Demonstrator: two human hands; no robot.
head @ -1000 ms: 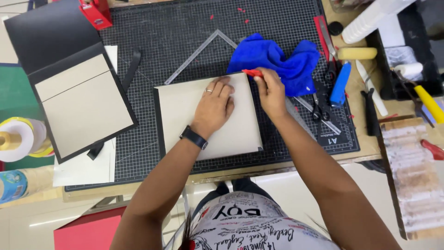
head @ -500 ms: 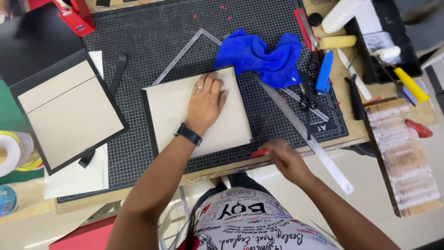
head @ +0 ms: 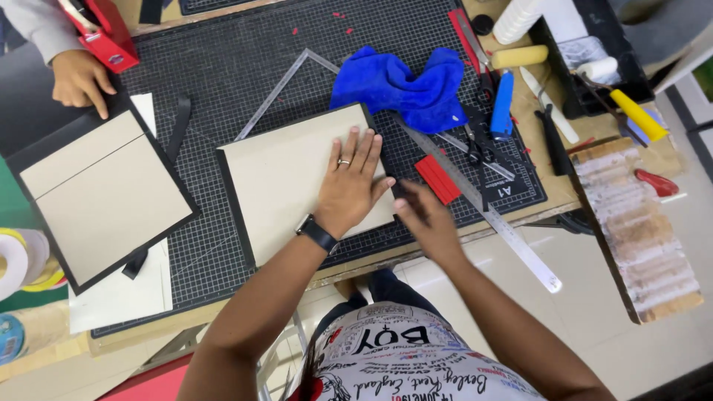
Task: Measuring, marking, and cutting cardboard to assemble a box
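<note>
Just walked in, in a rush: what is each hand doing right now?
Left hand: open, pressed flat on the beige board.
Right hand: blurred, near the board's edge; grip cannot be told.

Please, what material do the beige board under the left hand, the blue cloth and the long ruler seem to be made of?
Board: probably stiff greyboard or thick card; matte beige face, lies flat, dark edging on its left side.
Cloth: soft fabric, perhaps microfibre or terry; it bunches in folds and looks fuzzy.
Ruler: likely steel or aluminium; thin, silver-grey, slightly shiny, with fine marks.
The left hand presses the board flat.
</note>
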